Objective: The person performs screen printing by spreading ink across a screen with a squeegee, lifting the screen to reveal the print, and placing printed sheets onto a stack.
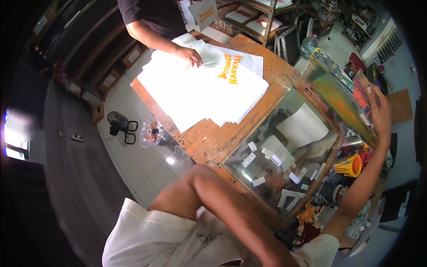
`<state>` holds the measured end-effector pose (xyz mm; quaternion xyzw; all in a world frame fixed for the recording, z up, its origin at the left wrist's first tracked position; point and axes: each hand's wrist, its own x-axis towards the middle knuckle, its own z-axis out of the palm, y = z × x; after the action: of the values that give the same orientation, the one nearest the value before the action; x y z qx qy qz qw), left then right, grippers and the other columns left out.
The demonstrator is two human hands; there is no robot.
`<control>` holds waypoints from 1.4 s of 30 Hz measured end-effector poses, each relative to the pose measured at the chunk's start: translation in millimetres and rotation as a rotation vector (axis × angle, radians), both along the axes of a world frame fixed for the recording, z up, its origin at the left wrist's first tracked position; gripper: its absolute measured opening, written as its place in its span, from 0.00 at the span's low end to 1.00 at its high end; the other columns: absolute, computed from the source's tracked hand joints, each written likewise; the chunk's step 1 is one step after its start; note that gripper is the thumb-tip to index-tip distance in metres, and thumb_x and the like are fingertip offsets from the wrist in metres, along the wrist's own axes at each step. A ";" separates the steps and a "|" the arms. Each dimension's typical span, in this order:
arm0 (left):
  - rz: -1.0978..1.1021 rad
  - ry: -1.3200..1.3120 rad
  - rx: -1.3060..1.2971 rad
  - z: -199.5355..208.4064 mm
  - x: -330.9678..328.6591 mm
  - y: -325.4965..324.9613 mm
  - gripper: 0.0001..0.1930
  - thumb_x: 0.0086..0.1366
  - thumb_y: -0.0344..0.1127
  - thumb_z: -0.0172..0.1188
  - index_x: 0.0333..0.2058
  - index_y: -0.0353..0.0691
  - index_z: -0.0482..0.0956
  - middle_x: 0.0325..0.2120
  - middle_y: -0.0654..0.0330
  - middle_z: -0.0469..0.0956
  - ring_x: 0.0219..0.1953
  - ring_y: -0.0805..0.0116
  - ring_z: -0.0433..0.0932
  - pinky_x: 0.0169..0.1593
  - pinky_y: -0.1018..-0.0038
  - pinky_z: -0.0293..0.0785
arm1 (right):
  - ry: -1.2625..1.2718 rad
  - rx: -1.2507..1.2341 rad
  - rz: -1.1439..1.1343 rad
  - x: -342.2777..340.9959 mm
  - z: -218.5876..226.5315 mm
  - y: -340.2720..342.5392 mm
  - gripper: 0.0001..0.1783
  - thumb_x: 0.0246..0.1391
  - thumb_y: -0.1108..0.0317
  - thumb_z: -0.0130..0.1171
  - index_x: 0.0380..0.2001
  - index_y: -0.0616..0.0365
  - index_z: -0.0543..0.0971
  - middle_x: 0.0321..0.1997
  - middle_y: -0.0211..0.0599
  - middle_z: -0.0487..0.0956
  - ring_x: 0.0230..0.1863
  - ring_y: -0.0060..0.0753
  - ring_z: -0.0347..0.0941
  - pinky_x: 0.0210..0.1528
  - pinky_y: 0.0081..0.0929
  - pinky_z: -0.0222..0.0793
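Note:
A silk-screen frame (340, 95) stands tilted up at the right, its mesh smeared green, yellow and orange. My right hand (379, 109) reaches out to its far right edge, fingers bent over the rim and closed on it. Red and dark stained pieces lie close to those fingers, too cluttered to name. My left arm is bent across my body, and its hand runs out of the picture at the lower edge. Below the raised frame is a glass-topped printing table (267, 129), with a blank pale sheet (302, 126) and several strips of tape on it.
Across the wooden table (207, 142), another person's hand (189, 55) rests on a stack of white sheets (191, 89), the top one printed in orange. A yellow paint-streaked tub (349, 165) and stained rags (309, 216) crowd the right side. A fan (119, 124) stands on the tiled floor.

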<state>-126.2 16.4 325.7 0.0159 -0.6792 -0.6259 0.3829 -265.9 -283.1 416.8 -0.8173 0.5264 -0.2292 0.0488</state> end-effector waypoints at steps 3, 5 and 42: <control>0.201 -0.021 0.157 -11.4 58.3 -4.4 0.13 0.65 0.31 0.64 0.47 0.37 0.80 0.44 0.52 0.81 0.45 0.60 0.81 0.48 0.67 0.78 | -0.041 0.028 0.064 18.0 -24.0 -12.9 0.32 0.67 0.45 0.54 0.60 0.61 0.75 0.57 0.51 0.80 0.61 0.42 0.74 0.66 0.32 0.62; 0.529 -0.090 0.214 -40.6 115.7 -24.7 0.12 0.65 0.31 0.64 0.47 0.38 0.81 0.43 0.53 0.81 0.44 0.61 0.81 0.48 0.68 0.78 | -0.027 -0.041 0.042 -2.6 -16.5 -10.8 0.31 0.67 0.45 0.55 0.60 0.61 0.76 0.56 0.48 0.80 0.57 0.38 0.76 0.59 0.30 0.68; 1.547 -1.402 -0.015 -266.6 326.8 -87.9 0.22 0.60 0.46 0.69 0.52 0.47 0.83 0.49 0.53 0.79 0.56 0.55 0.72 0.60 0.59 0.65 | -0.142 0.119 0.002 16.8 -10.0 20.3 0.30 0.63 0.44 0.58 0.57 0.57 0.79 0.51 0.48 0.83 0.54 0.41 0.78 0.58 0.33 0.69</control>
<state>200.5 -71.5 59.2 0.8038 -0.5577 -0.0560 0.1994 -249.1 -262.9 406.8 -0.7951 0.5336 -0.2549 0.1345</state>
